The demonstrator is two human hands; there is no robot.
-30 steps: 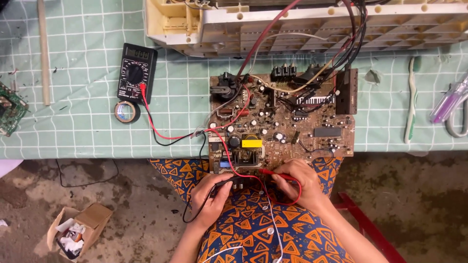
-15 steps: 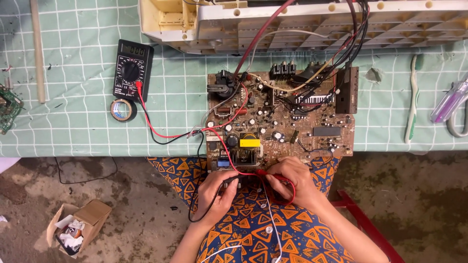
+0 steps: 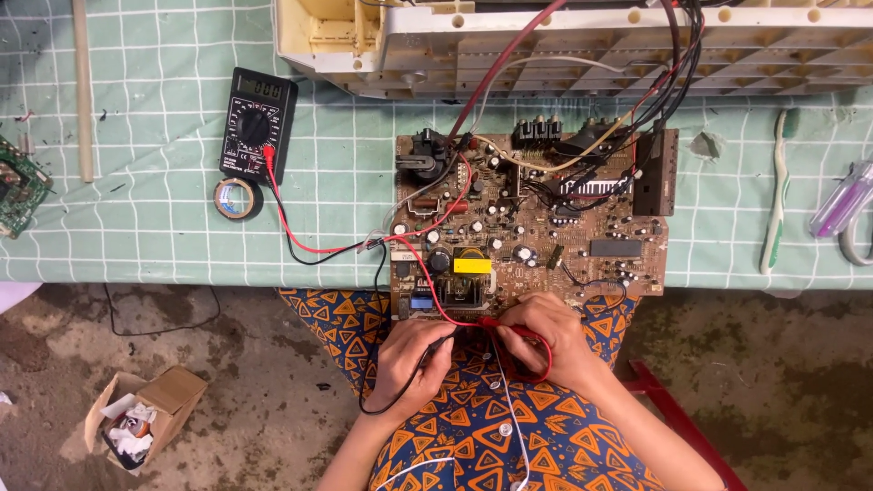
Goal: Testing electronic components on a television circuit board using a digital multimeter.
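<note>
The brown circuit board (image 3: 532, 223) lies at the near edge of the green table mat (image 3: 164, 236), partly hanging over the person's lap. The black meter (image 3: 257, 125) is already out on the mat, its dial turned and its red and black wires running to the board. The left hand (image 3: 411, 357) pinches the black probe (image 3: 438, 343) and the right hand (image 3: 544, 338) pinches the red probe (image 3: 486, 322), both tips at the board's near edge. The probing looks under way; the open cream casing (image 3: 582, 45) still waits behind.
</note>
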